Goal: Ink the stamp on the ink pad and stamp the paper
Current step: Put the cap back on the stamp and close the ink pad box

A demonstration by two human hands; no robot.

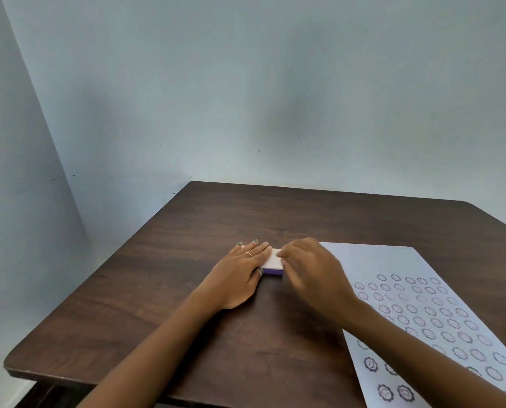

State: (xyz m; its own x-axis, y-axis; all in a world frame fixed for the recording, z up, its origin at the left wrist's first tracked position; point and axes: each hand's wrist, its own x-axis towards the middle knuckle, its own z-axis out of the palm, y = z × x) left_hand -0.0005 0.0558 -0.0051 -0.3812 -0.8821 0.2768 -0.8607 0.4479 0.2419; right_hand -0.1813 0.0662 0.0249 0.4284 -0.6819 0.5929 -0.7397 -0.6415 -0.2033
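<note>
Nearest me, the paper (440,319) lies at the right of the table (128,319), already crowded with prints. Beyond it my left hand (240,275) lies flat on the closed ink pad (271,262), thumb at its near edge, while my right hand (307,269) curls at the lid — whether it grips, I cannot tell. I judge we are opening it; next, lift the lid. No stamp visible.

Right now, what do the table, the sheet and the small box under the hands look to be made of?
Table: dark wood or wood-look laminate, matte, grain streaks visible. Sheet: thin white paper, flat, printed with rows of stamped marks. Box: white top, purple side band; likely plastic, but too covered by the hands to tell.
</note>
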